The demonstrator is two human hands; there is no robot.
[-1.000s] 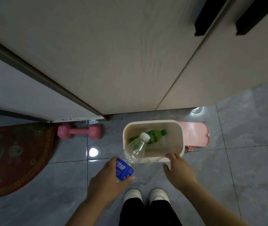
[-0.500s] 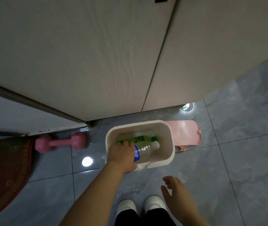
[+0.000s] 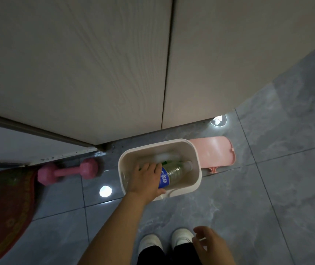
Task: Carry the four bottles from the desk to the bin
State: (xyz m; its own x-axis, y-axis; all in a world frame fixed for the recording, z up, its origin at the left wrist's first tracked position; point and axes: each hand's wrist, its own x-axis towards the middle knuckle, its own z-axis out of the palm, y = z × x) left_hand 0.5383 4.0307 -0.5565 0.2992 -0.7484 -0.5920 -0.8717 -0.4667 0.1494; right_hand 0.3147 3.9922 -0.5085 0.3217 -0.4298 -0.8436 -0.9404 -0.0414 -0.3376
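Observation:
A cream plastic bin [image 3: 195, 155] stands on the grey tiled floor by the cabinet. My left hand [image 3: 145, 180] reaches into it and grips the base of a clear bottle with a blue label [image 3: 175, 173], which lies on its side inside, cap to the right. Behind it a green bottle [image 3: 164, 162] shows partly, blurred, deeper in the bin. My right hand [image 3: 212, 245] hangs low near my shoes, fingers apart, holding nothing.
The bin's pink lid [image 3: 214, 152] lies on the floor just right of it. A pink dumbbell [image 3: 67, 172] rests to the left, with a red mat [image 3: 5, 207] beyond. Pale wooden cabinet doors [image 3: 114, 64] rise behind. My white shoes [image 3: 167, 240] stand below.
My left hand has carried the blue-label bottle from above the rim down into the bin and laid it sideways. My right hand left the bin's rim and dropped back towards my legs.

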